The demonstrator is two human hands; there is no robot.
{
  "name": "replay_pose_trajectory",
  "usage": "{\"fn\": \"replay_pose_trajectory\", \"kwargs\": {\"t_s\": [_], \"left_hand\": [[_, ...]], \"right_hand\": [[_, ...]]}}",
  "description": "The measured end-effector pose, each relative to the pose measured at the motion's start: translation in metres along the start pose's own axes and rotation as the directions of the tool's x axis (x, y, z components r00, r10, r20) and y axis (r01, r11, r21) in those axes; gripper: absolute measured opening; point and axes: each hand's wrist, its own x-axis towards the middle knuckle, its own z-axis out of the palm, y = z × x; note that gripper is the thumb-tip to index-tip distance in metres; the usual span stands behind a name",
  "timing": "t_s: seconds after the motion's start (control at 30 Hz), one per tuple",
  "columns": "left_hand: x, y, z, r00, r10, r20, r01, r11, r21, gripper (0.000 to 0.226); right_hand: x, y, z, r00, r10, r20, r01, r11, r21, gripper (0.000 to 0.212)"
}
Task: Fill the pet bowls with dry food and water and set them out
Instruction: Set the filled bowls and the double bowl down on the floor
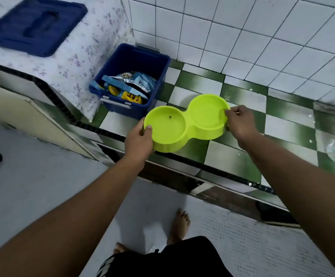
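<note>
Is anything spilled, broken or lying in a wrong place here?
Nothing looks damaged. One dark crumb lies alone in the left well of the green double bowl. White specks are scattered on the floor tiles at the right, like a small spill.

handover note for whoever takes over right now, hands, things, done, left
Left hand grips the left rim of the green double bowl; right hand pinches its right rim.
Open blue bin beyond it holds cat food bags; a blue lid lies on the cloth-covered top.
Done: bin open, bowl in hand.
Left: both wells look unfilled bar one speck; add food, water, set out.
</note>
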Motion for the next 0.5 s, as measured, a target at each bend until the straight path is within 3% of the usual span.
{"fn": "replay_pose_trajectory", "kwargs": {"t_s": [0.13,0.23,0.5], "left_hand": [[-0.015,-0.007,-0.053,0.997,0.065,-0.031,-0.063,0.995,0.077,0.044],[-0.027,-0.014,-0.1,0.987,0.14,-0.083,-0.127,0.982,0.142,0.058],[-0.049,-0.032,-0.232,0.95,0.208,-0.234,-0.177,0.973,0.146,0.056]], "right_hand": [[-0.052,-0.006,0.014,0.998,0.05,0.039,-0.054,0.994,0.092,0.01],[-0.092,-0.016,0.033,0.998,0.009,0.064,-0.018,0.989,0.15,0.012],[-0.183,-0.047,0.126,0.99,-0.054,0.13,0.019,0.965,0.261,0.015]]}}
